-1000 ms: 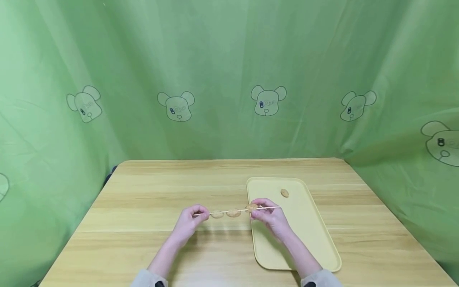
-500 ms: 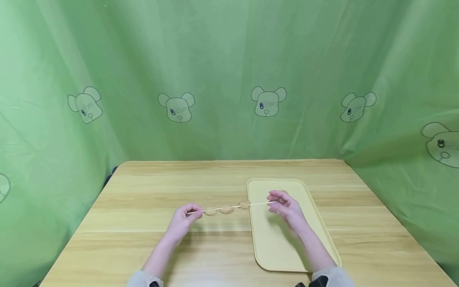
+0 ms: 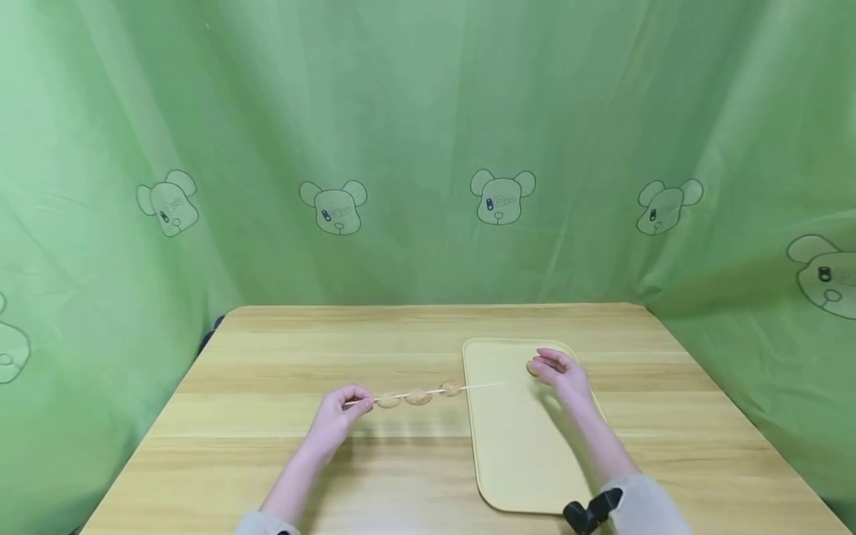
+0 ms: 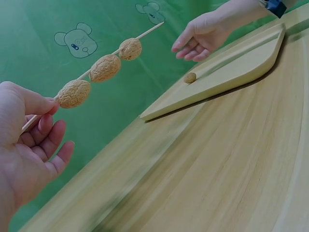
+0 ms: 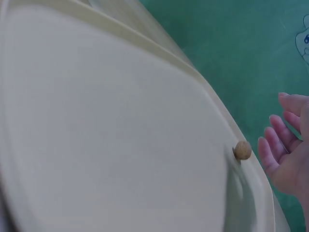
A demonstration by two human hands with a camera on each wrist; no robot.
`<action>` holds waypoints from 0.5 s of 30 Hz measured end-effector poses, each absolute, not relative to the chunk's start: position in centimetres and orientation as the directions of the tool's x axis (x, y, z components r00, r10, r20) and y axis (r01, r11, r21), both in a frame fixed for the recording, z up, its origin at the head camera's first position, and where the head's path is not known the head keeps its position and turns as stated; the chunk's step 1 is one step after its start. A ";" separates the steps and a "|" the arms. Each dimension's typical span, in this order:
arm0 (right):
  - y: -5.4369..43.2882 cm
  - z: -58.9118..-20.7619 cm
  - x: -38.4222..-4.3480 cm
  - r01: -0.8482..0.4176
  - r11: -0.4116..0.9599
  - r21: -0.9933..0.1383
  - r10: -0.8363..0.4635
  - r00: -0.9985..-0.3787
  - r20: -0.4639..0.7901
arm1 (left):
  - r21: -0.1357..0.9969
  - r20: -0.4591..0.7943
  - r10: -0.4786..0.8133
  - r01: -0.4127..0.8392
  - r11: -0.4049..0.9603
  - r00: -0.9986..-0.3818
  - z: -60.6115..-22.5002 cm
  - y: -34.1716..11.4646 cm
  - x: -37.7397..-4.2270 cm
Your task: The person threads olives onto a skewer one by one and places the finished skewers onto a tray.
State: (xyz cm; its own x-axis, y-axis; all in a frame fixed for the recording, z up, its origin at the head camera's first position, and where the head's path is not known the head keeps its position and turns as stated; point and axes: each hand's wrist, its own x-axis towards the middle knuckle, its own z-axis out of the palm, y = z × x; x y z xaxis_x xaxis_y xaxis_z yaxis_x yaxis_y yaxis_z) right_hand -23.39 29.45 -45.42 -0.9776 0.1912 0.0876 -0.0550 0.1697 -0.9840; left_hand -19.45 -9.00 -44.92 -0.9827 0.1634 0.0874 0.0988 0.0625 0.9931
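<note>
My left hand (image 3: 336, 416) pinches the blunt end of a thin wooden skewer (image 4: 150, 30) between thumb and forefinger. Threaded on it are three wrinkled tan oval pieces: one near the fingers (image 4: 74, 93), a middle one (image 4: 105, 67) and a far one (image 4: 130, 49). The bare tip points right, above the tray (image 3: 511, 461). A loose tan piece (image 5: 243, 150) of the same kind lies near the tray's far edge. Over it hovers my right hand (image 3: 565, 380), fingers loosely bent and holding nothing; both wrist views show it apart from that piece.
The pale yellow tray stands on the right half of a wooden table (image 3: 267, 342). Green curtains (image 3: 414, 253) with printed bear heads hang behind the table and at both sides. A dark wrist device (image 3: 591, 511) sits at the right sleeve.
My right hand has let go of the skewer and moved right and back over the tray to the loose piece. The left hand has shifted slightly left with the skewer.
</note>
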 end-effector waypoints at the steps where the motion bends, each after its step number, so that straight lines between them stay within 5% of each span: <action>1: 29.7 -45.5 -23.6 -0.051 0.184 -0.982 0.198 -0.976 0.088 | 0.993 0.086 0.163 0.097 0.062 -0.983 -45.0 -9.1 -19.5; 15: 31.5 -47.6 -26.3 0.032 0.302 -0.953 0.231 -0.972 0.040 | 0.991 0.107 0.152 0.117 0.063 -0.983 -45.3 -9.7 -19.4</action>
